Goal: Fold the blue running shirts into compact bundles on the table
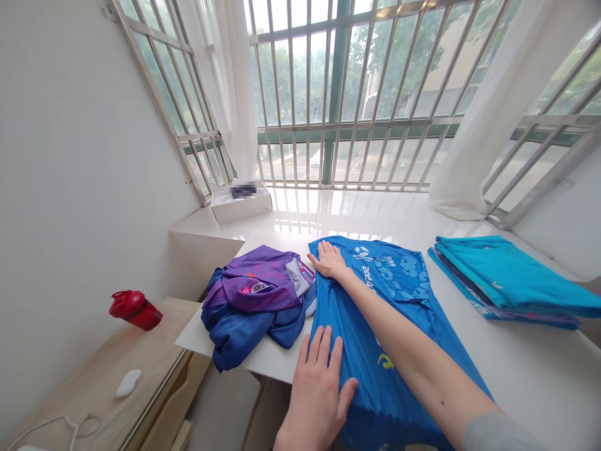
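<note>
A blue T-shirt (pixel 357 338) with white print and a patterned panel lies spread on the white table (pixel 516 363), its lower part draping toward me at the near edge. My right hand (pixel 330 260) rests flat on its far left part, the arm crossing over the shirt. Nearer to me, my left hand (pixel 322 385) is spread with the thumb out, over the shirt's left edge; whether the whole palm touches cannot be told. Left of the shirt is a crumpled heap of clothes, a purple shirt (pixel 256 279) on top of dark blue fabric (pixel 244 335).
A stack of folded turquoise clothes (pixel 511 272) sits at the right. On the window ledge stands a white box (pixel 241 203). A lower wooden desk (pixel 89 363) at left carries a red shaker bottle (pixel 136 310), a small white object (pixel 128 383) and a cable (pixel 70 426).
</note>
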Tool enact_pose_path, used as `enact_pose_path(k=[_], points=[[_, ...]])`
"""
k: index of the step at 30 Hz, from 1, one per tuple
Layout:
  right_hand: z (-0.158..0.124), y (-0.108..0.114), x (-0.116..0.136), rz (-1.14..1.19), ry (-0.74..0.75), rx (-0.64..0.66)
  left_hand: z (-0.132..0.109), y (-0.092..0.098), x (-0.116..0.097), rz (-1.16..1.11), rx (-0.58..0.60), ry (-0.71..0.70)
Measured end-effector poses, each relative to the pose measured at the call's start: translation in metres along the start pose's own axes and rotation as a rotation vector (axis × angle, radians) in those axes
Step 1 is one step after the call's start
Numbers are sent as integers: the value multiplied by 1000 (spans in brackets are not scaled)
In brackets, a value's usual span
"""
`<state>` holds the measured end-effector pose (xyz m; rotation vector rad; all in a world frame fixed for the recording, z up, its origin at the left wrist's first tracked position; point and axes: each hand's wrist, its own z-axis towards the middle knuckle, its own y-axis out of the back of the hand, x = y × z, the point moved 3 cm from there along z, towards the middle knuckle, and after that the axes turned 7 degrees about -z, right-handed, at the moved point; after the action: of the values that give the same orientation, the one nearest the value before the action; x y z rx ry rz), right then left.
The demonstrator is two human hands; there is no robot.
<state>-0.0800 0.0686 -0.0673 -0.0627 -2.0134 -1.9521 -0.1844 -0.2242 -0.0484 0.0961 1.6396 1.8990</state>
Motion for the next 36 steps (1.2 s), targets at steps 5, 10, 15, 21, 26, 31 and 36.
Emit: enact_pose_path(k=[5,10,15,21,26,31,36], points=[[-6,37,-26,109,38,-134,-4,5,1,-5,30,-36],[-59,93,-115,176,21,-347,8,20,-5,-20,31,-79],[-123,105,-192,202,-141,-578,93,48,-21,-21,111,-213],[-150,87,-213,206,-242,-827,252,34,-24,79,264,-141],[-153,81,-218,195,-187,-852,333,-16,-26,86,332,-75],[-159,84,-231,180,-230,-884,353,-50,-26,43,355,-78],[-162,85,-240,163,-303,-899,358,-65,-17,-2,345,-71]])
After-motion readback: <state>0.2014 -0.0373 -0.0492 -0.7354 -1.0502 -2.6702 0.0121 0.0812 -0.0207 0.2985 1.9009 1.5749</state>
